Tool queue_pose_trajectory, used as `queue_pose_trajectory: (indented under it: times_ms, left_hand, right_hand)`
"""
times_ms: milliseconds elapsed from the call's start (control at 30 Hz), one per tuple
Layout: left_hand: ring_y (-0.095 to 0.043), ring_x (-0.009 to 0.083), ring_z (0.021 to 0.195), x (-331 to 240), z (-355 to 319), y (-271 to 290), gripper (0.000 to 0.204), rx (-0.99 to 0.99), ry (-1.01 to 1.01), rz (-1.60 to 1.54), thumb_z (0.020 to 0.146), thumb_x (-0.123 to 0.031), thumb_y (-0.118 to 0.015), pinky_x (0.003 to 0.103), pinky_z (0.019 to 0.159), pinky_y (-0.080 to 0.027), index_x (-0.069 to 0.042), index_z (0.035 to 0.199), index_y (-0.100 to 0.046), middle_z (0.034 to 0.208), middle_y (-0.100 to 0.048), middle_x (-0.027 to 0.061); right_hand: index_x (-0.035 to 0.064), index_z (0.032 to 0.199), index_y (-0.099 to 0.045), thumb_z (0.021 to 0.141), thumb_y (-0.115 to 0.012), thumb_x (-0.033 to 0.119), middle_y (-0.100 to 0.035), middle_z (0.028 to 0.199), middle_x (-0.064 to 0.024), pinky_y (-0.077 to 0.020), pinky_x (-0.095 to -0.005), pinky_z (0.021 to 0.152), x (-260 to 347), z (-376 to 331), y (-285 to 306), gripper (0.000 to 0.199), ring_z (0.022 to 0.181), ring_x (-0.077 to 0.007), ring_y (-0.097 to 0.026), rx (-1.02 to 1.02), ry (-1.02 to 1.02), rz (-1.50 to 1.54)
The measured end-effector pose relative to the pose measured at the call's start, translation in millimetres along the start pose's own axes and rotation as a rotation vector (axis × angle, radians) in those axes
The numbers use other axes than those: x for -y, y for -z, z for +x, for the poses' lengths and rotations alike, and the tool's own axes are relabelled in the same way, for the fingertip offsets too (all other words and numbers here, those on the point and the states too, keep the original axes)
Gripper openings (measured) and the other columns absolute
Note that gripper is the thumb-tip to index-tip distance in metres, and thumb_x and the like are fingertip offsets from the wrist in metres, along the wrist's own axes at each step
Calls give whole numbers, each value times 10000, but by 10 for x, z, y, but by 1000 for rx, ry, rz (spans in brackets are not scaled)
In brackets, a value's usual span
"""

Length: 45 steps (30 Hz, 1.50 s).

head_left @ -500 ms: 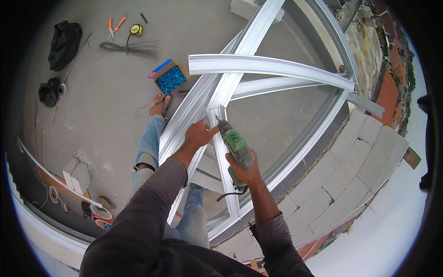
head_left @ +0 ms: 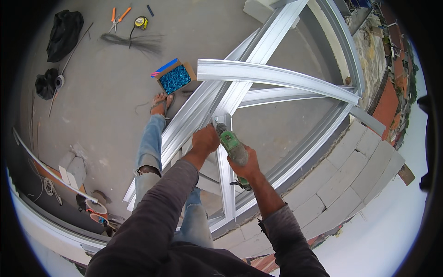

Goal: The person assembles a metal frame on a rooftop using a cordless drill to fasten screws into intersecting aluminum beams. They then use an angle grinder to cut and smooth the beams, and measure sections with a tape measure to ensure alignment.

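Note:
My right hand (head_left: pixel 244 164) is wrapped round the handle of a green and grey power drill (head_left: pixel 234 148). The drill's tip points up and to the left, at the upper end of a short silver metal channel (head_left: pixel 225 184). Close beside that tip is my left hand (head_left: pixel 206 139), its fingers curled shut at the channel's end; what they hold, if anything, is hidden. There the short channel meets a long silver channel (head_left: pixel 236 96) running diagonally. Another channel (head_left: pixel 272 77) lies across it farther off.
An open box of blue screws (head_left: pixel 175 79) sits beside my foot. Beyond it lie a tape measure (head_left: pixel 140 22), orange-handled pliers (head_left: pixel 121 17) and a wire bundle (head_left: pixel 131 41). A pale block wall (head_left: pixel 339 171) bounds the right side; buckets (head_left: pixel 96 206) stand at lower left.
The drill's tip and both hands have come closer together at the joint, and the left fingers have curled in more. The whole view has shifted slightly.

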<state>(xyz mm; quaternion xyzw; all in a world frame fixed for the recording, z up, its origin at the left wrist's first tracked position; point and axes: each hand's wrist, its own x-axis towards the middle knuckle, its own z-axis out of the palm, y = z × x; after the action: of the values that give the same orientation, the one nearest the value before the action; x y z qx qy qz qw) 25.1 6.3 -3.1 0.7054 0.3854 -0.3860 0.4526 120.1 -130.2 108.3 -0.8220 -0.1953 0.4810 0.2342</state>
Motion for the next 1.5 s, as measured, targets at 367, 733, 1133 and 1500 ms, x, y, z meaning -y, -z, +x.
queue_pose_trajectory:
  times_ms: [367, 733, 1133, 1500]
  left_hand:
    - [-452, 144, 719, -209, -471, 59, 652, 194, 415, -1379, 950, -688, -489, 335, 626, -374, -68, 1070, -652, 833, -524, 31]
    - [-440, 75, 589, -403, -691, 228, 497, 394, 320, -1449, 830, -699, -694, 261, 499, -265, -208, 870, -625, 729, -543, -54]
    - [-484, 65, 510, -423, -588, 73, 334, 377, 366, -1686, 810, -512, -751, 230, 426, -314, -202, 809, -624, 691, -577, -47]
    - [-660, 247, 751, -347, -555, -245, 330, 379, 232, -2042, 806, -352, -730, 409, 733, -582, -83, 972, -636, 852, -646, 84]
  right_hand:
    - [53, 1079, -686, 747, -807, 167, -733, 919, -222, -565, -429, 769, 21, 189, 372, 372, 921, -422, -717, 136, 100, -99]
    - [80, 1069, -651, 788, -794, 194, -724, 851, -209, -558, -499, 731, 197, 113, 379, 336, 854, -451, -701, 175, 99, -227]
    - [97, 1011, -599, 735, -825, 224, -718, 821, -191, -554, -539, 733, 260, 195, 422, 379, 843, -450, -698, 249, 67, -374]
    - [112, 1088, -555, 750, -795, 176, -727, 907, -184, -571, -525, 792, 336, 244, 372, 420, 905, -423, -717, 411, -69, -711]
